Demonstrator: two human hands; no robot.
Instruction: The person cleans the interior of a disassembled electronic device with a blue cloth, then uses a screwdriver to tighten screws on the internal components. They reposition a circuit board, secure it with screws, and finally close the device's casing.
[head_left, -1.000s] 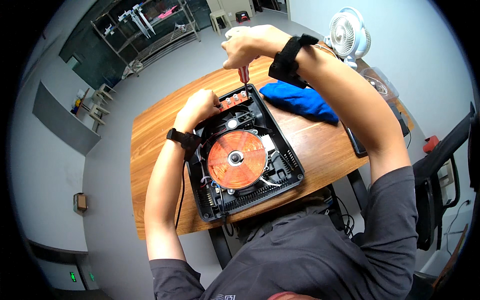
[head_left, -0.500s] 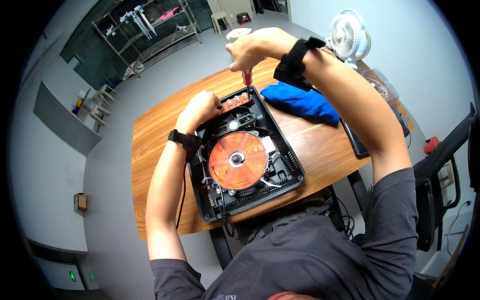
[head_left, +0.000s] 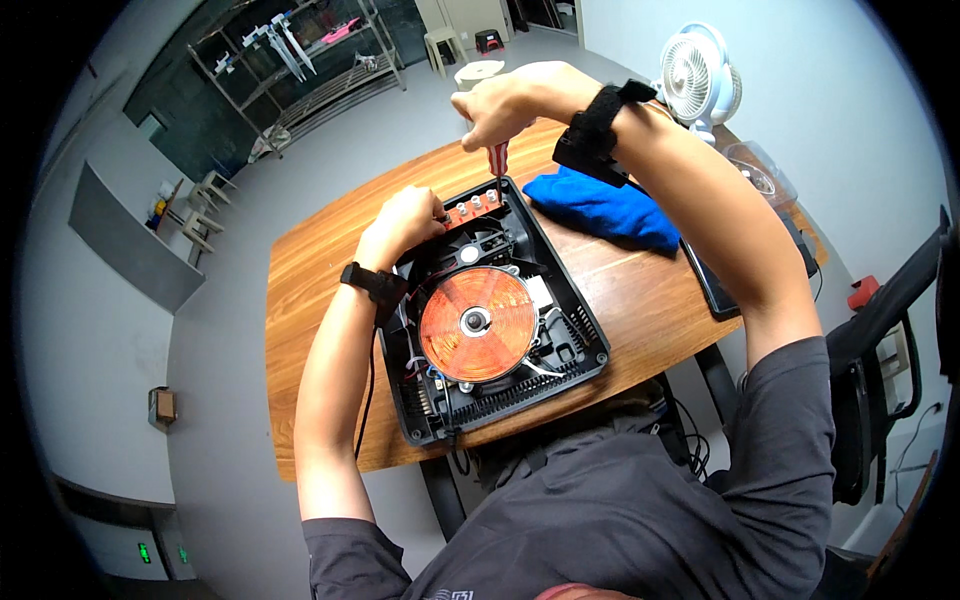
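Note:
An opened induction cooker (head_left: 560, 285) lies on the wooden table, its black housing facing up. Inside it sits a round copper coil (head_left: 450, 330) with a dark centre. Along the far edge runs a narrow orange circuit board (head_left: 470, 209) with several small pale round parts. My right hand (head_left: 508, 102) is closed around the handle of a screwdriver (head_left: 498, 157), red and white, held upright. Its dark shaft points down at the board's right end; the tip's exact contact is too small to tell. My left hand (head_left: 402, 225) has its curled fingers on the board's left end, fingertips partly hidden.
A blue cloth (head_left: 605, 208) lies right of the cooker, beside a dark flat device (head_left: 705, 280). A white fan (head_left: 692, 75) and a clear plastic box (head_left: 765, 172) stand farther right. A black chair (head_left: 865, 390) is at the right. A cord runs beside my left forearm.
The view has shifted slightly. My right hand and the screwdriver are still over the board's right end, with a small change in the hand's angle. My left hand stays at the board's left end.

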